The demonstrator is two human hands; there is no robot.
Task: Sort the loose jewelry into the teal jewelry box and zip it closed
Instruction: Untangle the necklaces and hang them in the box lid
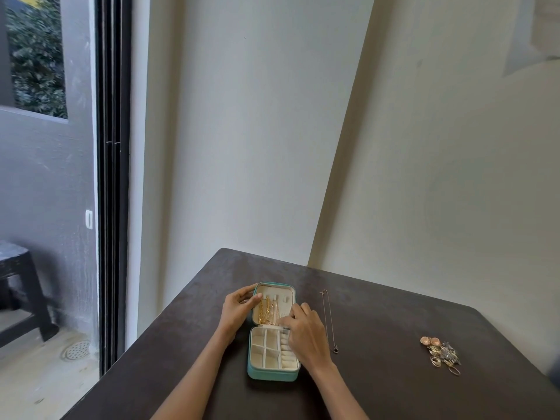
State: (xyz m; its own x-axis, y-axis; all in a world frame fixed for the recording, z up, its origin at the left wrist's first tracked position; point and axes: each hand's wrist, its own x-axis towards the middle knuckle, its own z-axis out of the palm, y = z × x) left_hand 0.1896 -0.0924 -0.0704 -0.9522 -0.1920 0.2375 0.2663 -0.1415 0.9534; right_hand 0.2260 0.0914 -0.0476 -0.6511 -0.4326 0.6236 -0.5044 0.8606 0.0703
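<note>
Teal jewelry box [270,374] open mid-table, gold chains [264,310] hung in lid; left hand [239,304] grips lid edge, right hand [304,331] prob. pinching something at the hinge; necklace [328,321] just right & far-right jewelry pile [441,354] unsorted, zip undone.

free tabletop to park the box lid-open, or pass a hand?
Bare: between necklace and jewelry pile; table's left strip beside the left hand; far side behind the box. Crowded: the box, both hands on it, right hand close to the necklace.

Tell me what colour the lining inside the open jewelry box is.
Cream or off-white, inside the teal jewelry box; the head view shows it best.
</note>
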